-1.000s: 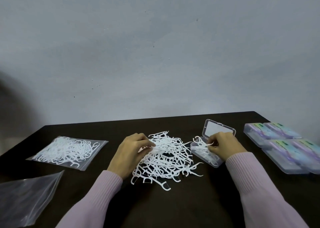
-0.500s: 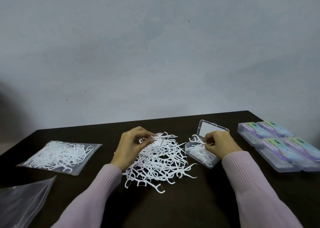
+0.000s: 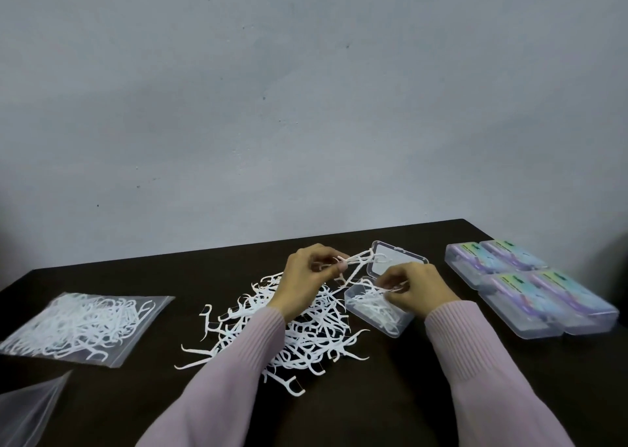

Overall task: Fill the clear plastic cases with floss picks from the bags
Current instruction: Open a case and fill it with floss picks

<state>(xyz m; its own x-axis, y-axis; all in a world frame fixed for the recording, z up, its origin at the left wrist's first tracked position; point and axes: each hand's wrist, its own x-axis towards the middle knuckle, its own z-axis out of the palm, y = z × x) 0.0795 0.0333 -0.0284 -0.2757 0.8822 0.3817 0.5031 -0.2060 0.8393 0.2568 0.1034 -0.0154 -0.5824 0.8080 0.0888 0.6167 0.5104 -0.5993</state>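
Four closed cases (image 3: 530, 285) look filled; the open case (image 3: 379, 310) is part full, left hand (image 3: 306, 276) and right hand (image 3: 419, 290) each in a pinching grip on picks, loose pile (image 3: 306, 327) and full bag (image 3: 81, 326) remaining

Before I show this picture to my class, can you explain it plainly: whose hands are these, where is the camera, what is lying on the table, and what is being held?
There is no machine here. A person wears a camera on the head, looking forward and down, so you see their own arms in pink sleeves. On the dark table lies a loose pile of white floss picks. Beside it stands an open clear case, partly filled, its lid raised. The left hand pinches a few picks lifted from the pile. The right hand pinches a pick over the case. Far right sit four closed cases. Far left lie a full bag of picks and an empty bag.
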